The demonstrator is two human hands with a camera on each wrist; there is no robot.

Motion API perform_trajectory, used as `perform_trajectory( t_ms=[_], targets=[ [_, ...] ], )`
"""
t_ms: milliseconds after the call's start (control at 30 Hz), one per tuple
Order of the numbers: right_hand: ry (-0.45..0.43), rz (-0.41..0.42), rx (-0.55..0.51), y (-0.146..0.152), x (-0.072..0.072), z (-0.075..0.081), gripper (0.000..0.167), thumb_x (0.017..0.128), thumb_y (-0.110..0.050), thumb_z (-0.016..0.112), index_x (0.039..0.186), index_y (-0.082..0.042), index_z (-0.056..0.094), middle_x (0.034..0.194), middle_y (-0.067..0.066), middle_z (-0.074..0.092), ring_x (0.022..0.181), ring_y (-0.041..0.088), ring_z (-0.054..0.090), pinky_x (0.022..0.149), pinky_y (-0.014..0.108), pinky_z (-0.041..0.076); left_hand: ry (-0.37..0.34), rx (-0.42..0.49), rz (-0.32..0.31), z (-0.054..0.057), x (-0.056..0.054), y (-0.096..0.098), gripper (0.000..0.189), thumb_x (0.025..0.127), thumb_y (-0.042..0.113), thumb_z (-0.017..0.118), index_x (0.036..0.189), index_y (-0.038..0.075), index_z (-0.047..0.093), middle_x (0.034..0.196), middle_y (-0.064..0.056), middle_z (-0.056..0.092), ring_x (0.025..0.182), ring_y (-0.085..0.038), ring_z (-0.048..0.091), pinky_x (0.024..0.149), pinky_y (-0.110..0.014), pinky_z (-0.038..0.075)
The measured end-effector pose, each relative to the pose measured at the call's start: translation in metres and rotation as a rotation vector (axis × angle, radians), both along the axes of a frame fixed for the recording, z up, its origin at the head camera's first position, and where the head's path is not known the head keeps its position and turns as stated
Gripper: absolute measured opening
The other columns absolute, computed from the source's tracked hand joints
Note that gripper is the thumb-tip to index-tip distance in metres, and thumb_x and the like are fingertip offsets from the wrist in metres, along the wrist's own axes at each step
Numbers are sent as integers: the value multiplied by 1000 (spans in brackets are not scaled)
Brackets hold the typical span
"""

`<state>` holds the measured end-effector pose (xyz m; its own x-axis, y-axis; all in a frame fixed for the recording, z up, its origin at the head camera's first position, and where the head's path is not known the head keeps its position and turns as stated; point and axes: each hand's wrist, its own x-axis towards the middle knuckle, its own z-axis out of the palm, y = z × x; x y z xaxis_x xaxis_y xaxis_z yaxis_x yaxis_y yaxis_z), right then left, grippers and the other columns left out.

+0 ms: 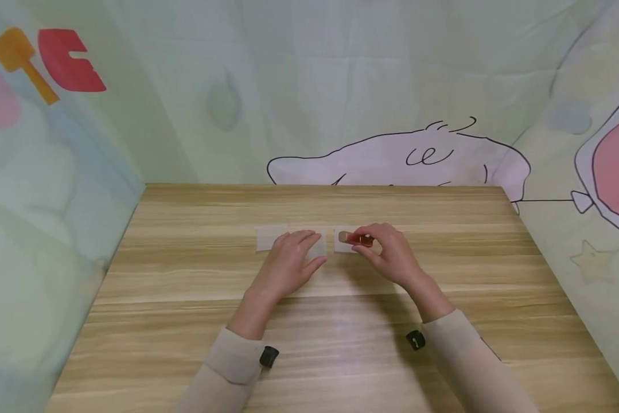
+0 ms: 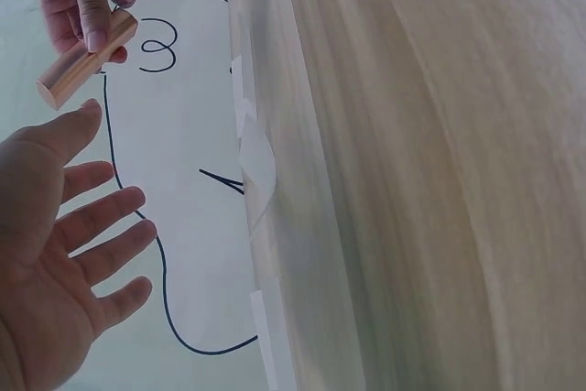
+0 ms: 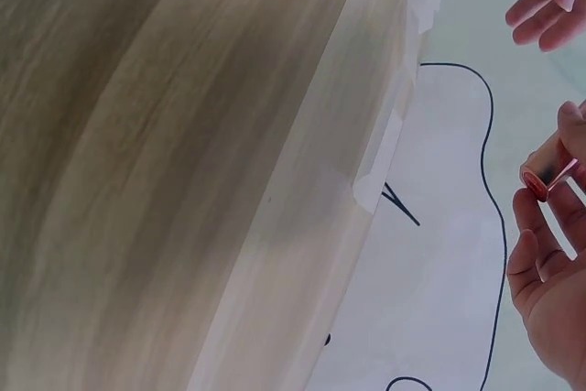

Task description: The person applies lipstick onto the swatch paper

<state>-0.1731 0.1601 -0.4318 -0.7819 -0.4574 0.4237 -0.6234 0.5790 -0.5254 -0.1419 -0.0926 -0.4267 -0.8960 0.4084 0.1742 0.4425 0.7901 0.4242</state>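
Observation:
My right hand (image 1: 393, 255) pinches a shiny copper-coloured cylinder (image 1: 359, 240), about the size of a lipstick tube, between thumb and fingers. It is held above the right-hand white paper square (image 1: 342, 248), covering part of it in the head view. One round end of the cylinder (image 3: 540, 177) looks reddish in the right wrist view. To the left, my left hand (image 1: 290, 261) has its fingers spread and holds nothing. It overlaps the middle paper square (image 1: 318, 246); another pale square (image 1: 269, 237) shows beyond its knuckles.
The wood-grain table (image 1: 340, 355) reaches back to a printed cloth backdrop (image 1: 309, 92) with cartoon drawings. Cloth also closes in both sides. A small black piece (image 1: 269, 357) sits at the left cuff, another black piece (image 1: 415, 339) at the right.

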Motion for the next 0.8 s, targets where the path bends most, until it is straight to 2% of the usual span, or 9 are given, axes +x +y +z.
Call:
perform_trajectory(
  t_ms=[433,800],
  targets=[
    [24,-2,46,-10,6,3,26,83,-14,85,106,-8,75,97,3,73,83,18,57,69,34,47,-8,29,13,6,0,-11,52,99,37,67,141,6,58,141,-13,59,134,-30,51,118,-54,30],
    [73,49,103,-23,10,7,25,85,-19,84,106,-9,75,97,0,74,84,16,60,73,33,51,16,27,-3,7,2,-14,52,98,35,68,140,6,59,140,-13,60,133,-30,52,116,-54,33]
  ],
)
